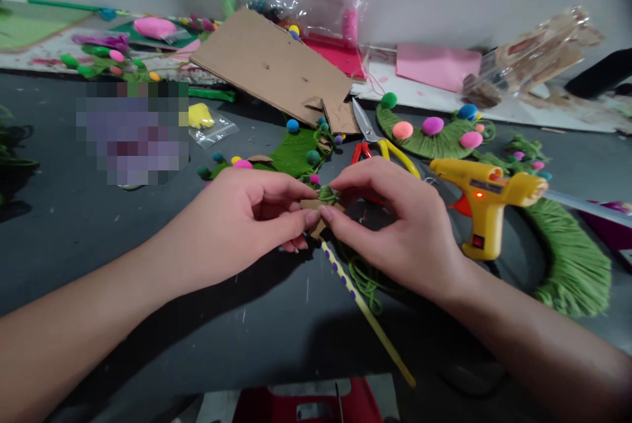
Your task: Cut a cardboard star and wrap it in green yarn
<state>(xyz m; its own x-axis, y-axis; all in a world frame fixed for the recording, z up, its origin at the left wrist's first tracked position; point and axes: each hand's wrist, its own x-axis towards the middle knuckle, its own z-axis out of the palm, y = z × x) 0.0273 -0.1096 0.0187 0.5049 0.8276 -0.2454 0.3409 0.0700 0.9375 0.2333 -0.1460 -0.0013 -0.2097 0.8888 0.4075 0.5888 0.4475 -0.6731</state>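
Observation:
Both hands meet at the middle of the view over the dark table. My left hand (251, 212) pinches the left side of a small cardboard piece (312, 206) between thumb and fingers. Thumb and forefinger of my right hand (390, 219) close on its right side. Green yarn (326, 195) is wound on the piece between the fingertips. Below it a yellow stick (370, 318) with purple dots slants down to the right, and loose green yarn (368, 285) hangs or lies beside it. How the stick joins the cardboard cannot be made out.
A yellow glue gun (486, 212), its red light lit, lies right of my right hand. Scissors (365, 124), green yarn-wrapped pieces (577, 265) with pompoms, and a cardboard sheet (276, 68) lie beyond. A small bag (212, 127) is at the left.

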